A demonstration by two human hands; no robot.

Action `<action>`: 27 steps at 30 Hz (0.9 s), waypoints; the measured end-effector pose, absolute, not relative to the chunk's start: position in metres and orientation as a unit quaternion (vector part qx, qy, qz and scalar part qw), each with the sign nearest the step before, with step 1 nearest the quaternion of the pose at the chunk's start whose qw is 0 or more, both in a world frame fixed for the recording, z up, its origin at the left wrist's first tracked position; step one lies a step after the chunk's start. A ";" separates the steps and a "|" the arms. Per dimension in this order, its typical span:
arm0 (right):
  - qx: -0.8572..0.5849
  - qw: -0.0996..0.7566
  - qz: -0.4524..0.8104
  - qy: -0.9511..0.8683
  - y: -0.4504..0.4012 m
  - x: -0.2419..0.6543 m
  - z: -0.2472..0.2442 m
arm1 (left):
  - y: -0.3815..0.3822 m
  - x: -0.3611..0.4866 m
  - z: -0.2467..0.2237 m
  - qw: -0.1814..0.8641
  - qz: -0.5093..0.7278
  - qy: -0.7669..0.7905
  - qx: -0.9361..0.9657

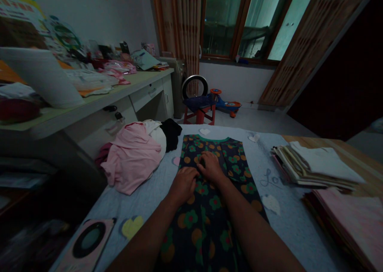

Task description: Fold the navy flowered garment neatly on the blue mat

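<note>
A dark garment (215, 203) with green flowers and orange dots lies spread out on the light blue bed cover (293, 220), its green-edged neckline at the far end. Both hands rest on its upper part, close together. My left hand (184, 184) is at the garment's left side with its fingers curled; what they hold, if anything, is hidden. Just right of it and a little farther away, my right hand (210, 166) has bent fingers against the fabric, and whether they pinch it cannot be made out.
Rumpled pink (134, 156) and black (171, 134) clothes lie at the left. Two folded stacks, one white-topped (329, 164), one pink-topped (353, 216), sit at the right. A cluttered desk (143, 84) borders the left; a red stool (206, 115) stands beyond.
</note>
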State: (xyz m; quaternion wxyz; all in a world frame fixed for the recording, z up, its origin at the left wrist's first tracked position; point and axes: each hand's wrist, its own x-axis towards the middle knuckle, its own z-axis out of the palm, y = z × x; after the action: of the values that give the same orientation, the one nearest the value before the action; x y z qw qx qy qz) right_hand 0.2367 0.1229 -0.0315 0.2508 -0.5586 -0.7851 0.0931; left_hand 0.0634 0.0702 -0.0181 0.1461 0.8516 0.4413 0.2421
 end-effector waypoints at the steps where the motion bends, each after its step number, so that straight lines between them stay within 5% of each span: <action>1: -0.562 0.244 0.095 -0.785 0.122 0.237 -0.031 | 0.070 0.063 -0.018 0.146 0.242 0.441 0.852; 27: -0.605 0.027 0.127 -0.785 0.117 0.239 -0.016 | 0.070 0.063 -0.019 0.151 0.245 0.440 0.851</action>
State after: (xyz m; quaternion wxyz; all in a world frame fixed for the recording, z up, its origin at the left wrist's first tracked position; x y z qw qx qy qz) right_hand 0.2385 0.1169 -0.0156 0.0272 -0.6052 -0.7854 0.1269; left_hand 0.0634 0.0700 -0.0186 0.1509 0.8507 0.4397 0.2452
